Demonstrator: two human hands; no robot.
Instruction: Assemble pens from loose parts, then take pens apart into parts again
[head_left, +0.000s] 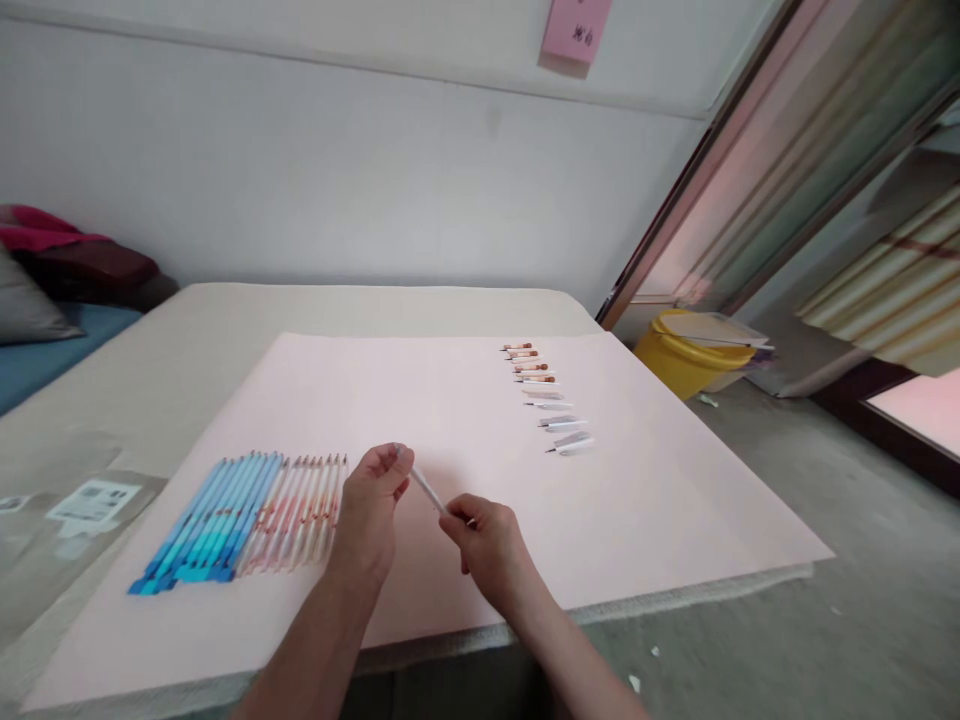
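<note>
A slim white pen-like stick [427,490] is held between my two hands above the pink sheet. My left hand [375,500] pinches its far left end, and a small clear or whitish piece shows at those fingertips. Around the near right end, the fingers of my right hand [484,535] are closed. Left of my left hand lies a row of pens: several blue pens [214,515] and, beside them, several white pens with orange markings [296,510]. Beyond my right hand, a column of small pen parts with dark tips [566,442] runs away from me, the farther ones with brown ends [532,368].
The pink sheet [660,500] covers a pale table [225,310] against a white wall. A plastic bag with a label [94,505] lies at the left edge. On the floor at right stands a yellow bucket [679,360]; a grey cushion [30,300] is far left.
</note>
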